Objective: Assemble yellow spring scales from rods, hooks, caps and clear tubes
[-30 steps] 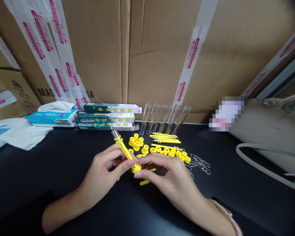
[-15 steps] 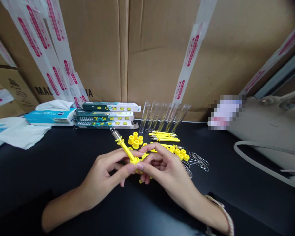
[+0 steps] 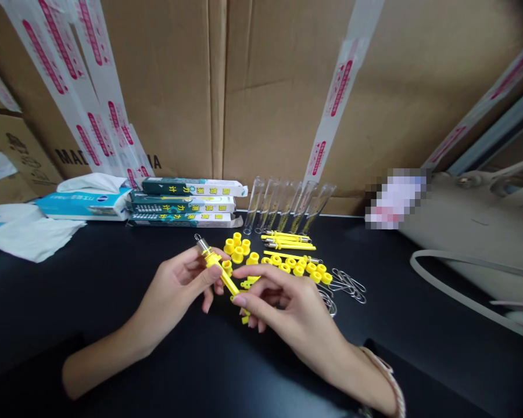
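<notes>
Between my hands a yellow spring-scale rod (image 3: 229, 283) slants, its metal spring and small wire loop at the upper left end. My left hand (image 3: 174, 290) is closed around the upper part, thumb on a yellow collar just below the spring. At the lower end, my right hand (image 3: 296, 305) pinches the rod between thumb and fingers; its fingertips are partly hidden. Just beyond the hands lie several yellow caps (image 3: 237, 253) and small flat yellow pieces (image 3: 249, 282). More yellow rods with springs (image 3: 290, 244) lie behind them.
Clear tubes (image 3: 283, 206) stand upright at the back, right of stacked printed boxes (image 3: 183, 203). Wire hooks (image 3: 348, 285) lie right of the caps. A blue tissue pack (image 3: 85, 203) sits at left, a beige bag (image 3: 475, 232) at right. Large cardboard boxes (image 3: 279, 116) form the back wall.
My left hand has slid up the rod toward the spring, and the yellow collar is now near that end. My right hand now holds the lower end.
</notes>
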A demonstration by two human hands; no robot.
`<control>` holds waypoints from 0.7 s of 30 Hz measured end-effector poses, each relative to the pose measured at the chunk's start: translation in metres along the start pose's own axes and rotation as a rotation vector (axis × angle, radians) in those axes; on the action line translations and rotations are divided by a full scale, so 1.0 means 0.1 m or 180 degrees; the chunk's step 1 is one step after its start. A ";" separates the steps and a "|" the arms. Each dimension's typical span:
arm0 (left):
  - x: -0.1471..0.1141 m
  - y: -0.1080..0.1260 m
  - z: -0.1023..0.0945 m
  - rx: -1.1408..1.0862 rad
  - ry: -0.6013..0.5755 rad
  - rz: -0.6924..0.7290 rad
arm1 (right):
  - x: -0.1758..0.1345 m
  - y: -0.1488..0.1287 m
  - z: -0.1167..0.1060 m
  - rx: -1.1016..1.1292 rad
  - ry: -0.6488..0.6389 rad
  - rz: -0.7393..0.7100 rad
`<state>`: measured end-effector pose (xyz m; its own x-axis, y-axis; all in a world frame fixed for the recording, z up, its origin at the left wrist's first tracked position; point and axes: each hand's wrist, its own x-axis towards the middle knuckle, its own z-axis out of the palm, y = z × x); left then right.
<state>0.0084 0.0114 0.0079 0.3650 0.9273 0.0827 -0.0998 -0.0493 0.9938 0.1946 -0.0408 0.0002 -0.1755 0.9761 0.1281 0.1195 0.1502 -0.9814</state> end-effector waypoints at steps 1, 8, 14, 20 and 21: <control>0.01 0.00 0.00 0.0014 0.0017 -0.0017 | -0.01 0.01 0.00 -0.0190 -0.0007 -0.0116; 0.03 -0.05 -0.04 0.0104 -0.0163 -0.0140 | -0.06 0.03 0.01 -0.0334 -0.0088 -0.0316; -0.01 -0.01 -0.04 0.0779 -0.0229 0.0014 | -0.06 -0.02 -0.01 -0.0681 -0.0013 -0.0735; -0.01 -0.03 -0.04 0.0352 0.0010 -0.0011 | 0.07 -0.30 -0.48 -0.1846 -0.0002 -0.1386; 0.00 -0.04 -0.04 0.0284 0.0001 -0.0001 | 0.09 -0.33 -0.64 -0.1936 -0.0014 -0.1258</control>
<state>0.0052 0.0126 0.0037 0.3647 0.9275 0.0823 -0.0169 -0.0818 0.9965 0.2519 -0.0271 0.0427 -0.3217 0.8304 0.4550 0.5686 0.5537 -0.6084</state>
